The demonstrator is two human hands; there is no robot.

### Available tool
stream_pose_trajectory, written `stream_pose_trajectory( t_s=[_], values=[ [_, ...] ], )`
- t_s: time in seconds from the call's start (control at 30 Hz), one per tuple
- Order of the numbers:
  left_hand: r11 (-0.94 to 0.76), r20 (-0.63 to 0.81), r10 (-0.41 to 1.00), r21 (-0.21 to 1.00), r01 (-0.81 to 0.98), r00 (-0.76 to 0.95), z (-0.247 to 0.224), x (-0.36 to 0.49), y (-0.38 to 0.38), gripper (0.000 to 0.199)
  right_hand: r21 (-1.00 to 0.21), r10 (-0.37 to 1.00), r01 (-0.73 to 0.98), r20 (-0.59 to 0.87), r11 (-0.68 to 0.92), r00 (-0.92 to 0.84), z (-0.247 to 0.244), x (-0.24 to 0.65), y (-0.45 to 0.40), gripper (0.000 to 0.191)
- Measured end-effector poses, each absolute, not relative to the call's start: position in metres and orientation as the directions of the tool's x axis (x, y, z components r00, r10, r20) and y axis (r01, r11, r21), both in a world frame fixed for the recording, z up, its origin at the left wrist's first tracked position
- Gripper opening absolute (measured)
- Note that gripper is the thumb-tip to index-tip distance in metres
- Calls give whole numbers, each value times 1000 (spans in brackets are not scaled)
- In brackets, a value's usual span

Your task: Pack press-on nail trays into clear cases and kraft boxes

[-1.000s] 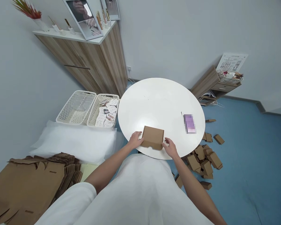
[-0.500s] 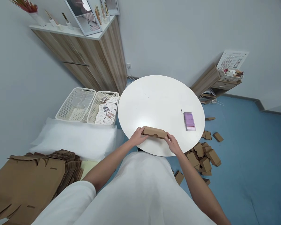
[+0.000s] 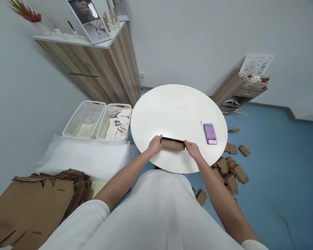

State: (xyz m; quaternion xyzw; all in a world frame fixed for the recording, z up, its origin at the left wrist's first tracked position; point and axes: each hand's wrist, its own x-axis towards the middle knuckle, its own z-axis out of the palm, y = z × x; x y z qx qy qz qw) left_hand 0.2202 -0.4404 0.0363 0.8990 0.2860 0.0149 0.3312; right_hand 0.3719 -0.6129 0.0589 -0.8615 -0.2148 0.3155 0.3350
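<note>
A small brown cardboard box is held at the near side of the white oval table. My left hand grips its left end, fingers closed around the corner. At the opposite end, my right hand is closed on the right corner. A dark edge runs along the top of the box, and its long side faces me. Whether the box rests on the table or hangs just above it, I cannot tell. To the right on the table lies a purple item, blurred by pixels.
Several folded boxes lie heaped on the blue floor at right. At left are a stack of flat cardboard, white foam sheets, an open white basket and a basket of printed cards. A wooden cabinet stands behind.
The box has turned in my hands: its notched front face showed before, and now a plain side and dark upper edge show. Both hands have shifted slightly up.
</note>
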Motion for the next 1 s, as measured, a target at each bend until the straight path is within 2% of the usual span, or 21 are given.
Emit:
stream_pose_trajectory(
  t_s=[0.17,0.3,0.5,0.73,0.83,1.0],
  values=[
    [-589,-107,513,678,440,851,35,216,-440,44,-780,604,37,-452,-624,656,65,371,-616,47],
    [-521,-119,495,752,404,861,37,209,-439,45,-807,603,-71,-493,-586,627,62,370,-623,43],
    [-228,-302,557,841,491,774,27,202,-431,47,-807,599,-173,-545,-565,587,47,370,-631,53],
    [-63,-448,425,852,519,787,11,194,-426,57,-788,587,-220,-585,-576,559,35,367,-638,57],
    [-25,-437,387,875,483,812,6,190,-429,56,-803,602,-219,-568,-554,562,33,361,-641,58],
    [-6,-359,422,917,398,833,-1,188,-442,49,-854,597,-185,-479,-486,643,26,350,-648,59]
  ],
)
